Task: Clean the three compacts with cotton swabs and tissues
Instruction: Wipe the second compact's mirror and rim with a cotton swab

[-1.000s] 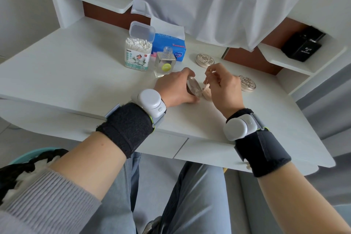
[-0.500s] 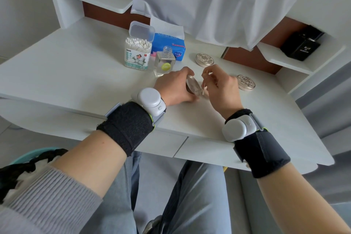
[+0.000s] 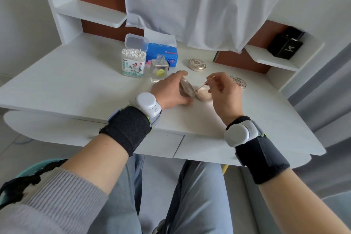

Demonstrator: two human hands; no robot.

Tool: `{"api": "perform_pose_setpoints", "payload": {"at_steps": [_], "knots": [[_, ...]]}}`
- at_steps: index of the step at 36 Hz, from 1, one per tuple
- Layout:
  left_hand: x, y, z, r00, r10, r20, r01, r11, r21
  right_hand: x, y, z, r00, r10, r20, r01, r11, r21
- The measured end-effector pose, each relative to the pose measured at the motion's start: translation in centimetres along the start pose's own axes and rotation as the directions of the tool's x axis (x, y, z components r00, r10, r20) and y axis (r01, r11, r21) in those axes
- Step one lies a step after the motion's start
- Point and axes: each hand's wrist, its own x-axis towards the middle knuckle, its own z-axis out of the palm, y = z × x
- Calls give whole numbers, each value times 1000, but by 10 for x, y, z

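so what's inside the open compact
The open compact shows a pale pink powder pan, the cotton swab tip over it; the right hand hides part of it.

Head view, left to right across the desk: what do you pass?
Swab box → bottle → left hand → open compact → swab → right hand → closed compact → black box.

A white desk [image 3: 76,85] carries a tub of cotton swabs [image 3: 133,62], a blue tissue pack [image 3: 163,54] just behind it and a clear bottle [image 3: 159,69] beside the tub; a closed compact [image 3: 197,64] lies right of the pack; a second closed compact [image 3: 238,81] lies further right; an open compact [image 3: 203,94] sits between them, nearer the front. A side shelf [image 3: 275,61] holds a black box [image 3: 285,45].
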Motion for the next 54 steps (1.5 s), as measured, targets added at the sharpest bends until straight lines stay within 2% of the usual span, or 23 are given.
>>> {"api": "perform_pose_setpoints", "payload": {"at_steps": [6,9,13,18,22,30,34,37,41,43,45,49,54], "knots": [[-15,0,2,988,68,-137,-73,997,-28,-6,-12,2,1000,31,-4,-31,998,47],[-29,-1,-2,974,95,-204,-108,993,-53,-12,-25,14,1000,0,-4,0,998,57],[-54,-12,-22,957,83,-278,-125,983,-137,-20,-50,39,998,-16,59,10,994,108],[-90,-42,-60,929,9,-370,-59,991,-123,-31,-92,82,984,-130,119,111,982,150],[-126,-72,-95,860,-80,-504,33,994,-100,-46,-135,125,963,-212,165,167,954,250],[-203,-134,-141,598,-229,-768,203,970,-132,-97,-211,197,900,-335,280,209,893,399],[-237,-158,-154,507,-247,-826,236,961,-143,-124,-232,225,864,-357,354,200,890,410],[-264,-176,-160,468,-269,-842,268,951,-154,-147,-241,252,826,-352,440,185,907,378],[-285,-187,-160,434,-365,-824,379,904,-201,-164,-236,285,710,-278,647,232,960,158],[-288,-190,-158,430,-396,-811,404,888,-219,-166,-231,289,671,-229,705,248,966,77],[-290,-191,-156,441,-396,-806,403,889,-216,-166,-229,286,677,-234,698,265,962,66],[-282,-183,-151,467,-380,-798,378,902,-208,-154,-226,272,745,-285,604,278,955,108],[-248,-153,-139,553,-302,-776,267,947,-179,-129,-216,237,832,-353,427,312,936,164]]}}
